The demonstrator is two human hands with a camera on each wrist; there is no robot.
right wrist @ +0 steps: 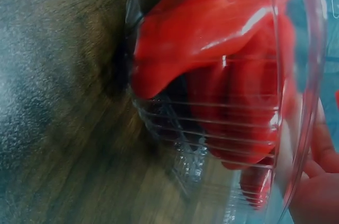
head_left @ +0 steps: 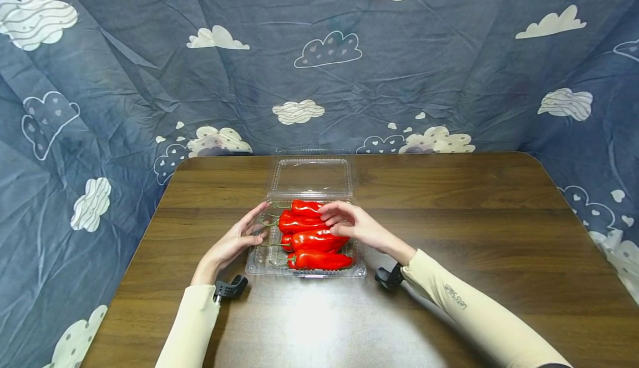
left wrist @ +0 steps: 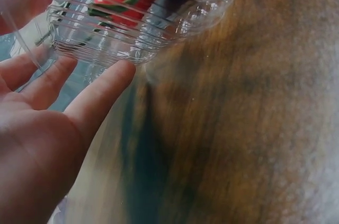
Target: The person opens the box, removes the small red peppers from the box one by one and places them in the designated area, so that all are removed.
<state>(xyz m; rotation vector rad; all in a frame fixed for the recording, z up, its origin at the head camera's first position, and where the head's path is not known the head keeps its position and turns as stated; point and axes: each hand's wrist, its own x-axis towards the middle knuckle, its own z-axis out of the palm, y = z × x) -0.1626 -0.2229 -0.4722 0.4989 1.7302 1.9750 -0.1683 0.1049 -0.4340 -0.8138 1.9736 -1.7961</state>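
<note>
Several glossy red peppers (head_left: 319, 241) with green stems lie side by side in a clear plastic clamshell box (head_left: 257, 270), stems toward the left. Its lid (head_left: 312, 176) is folded back, away from the person. My left hand (head_left: 237, 243) is at the box's left side. In the left wrist view its fingers (left wrist: 103, 89) are extended, touching the ribbed wall. My right hand (head_left: 356, 226) is over the box's right side, fingers loosely bent at the tips of the upper peppers. Whether they press on a pepper is hidden. The right wrist view shows peppers (right wrist: 206, 28) through the clear wall.
The box stands on a brown wood-grain table (head_left: 449, 201), its lid near the far edge. A blue-grey cloth (head_left: 319, 90) with white clouds hangs behind and beside the table. Both wrists wear black straps (head_left: 232, 287), and both forearms have cream sleeves (head_left: 474, 307).
</note>
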